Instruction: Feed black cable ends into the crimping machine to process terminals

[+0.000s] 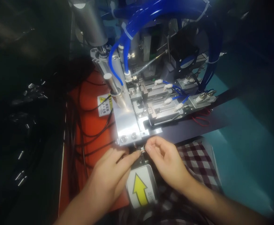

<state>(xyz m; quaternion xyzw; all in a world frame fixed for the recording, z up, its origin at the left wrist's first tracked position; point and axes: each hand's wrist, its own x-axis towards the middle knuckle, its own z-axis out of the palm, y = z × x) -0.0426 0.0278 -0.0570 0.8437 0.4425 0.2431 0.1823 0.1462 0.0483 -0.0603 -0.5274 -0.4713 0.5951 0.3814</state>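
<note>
Several thin, fine wires (143, 150) with pale and reddish bits lie between my hands, just below the front edge of the machine's metal plate (127, 123). My right hand (165, 159) is closed in a pinch, with thumb and index fingertip at the wires' right end. From the other side, my left hand (112, 173) reaches in with bent fingers, one fingertip touching the wires' left end. Its other fingertips are partly hidden near the plate edge, so whatever else they grip cannot be made out.
Pneumatic cylinders (162, 109) with blue air hoses (151, 15) stand behind the plate. Black cables (92, 136) cross the orange base (90, 93), which carries a warning label (105, 105). A yellow-arrow sign (140, 187) sits below my hands. Checked cloth (201, 162) shows at right.
</note>
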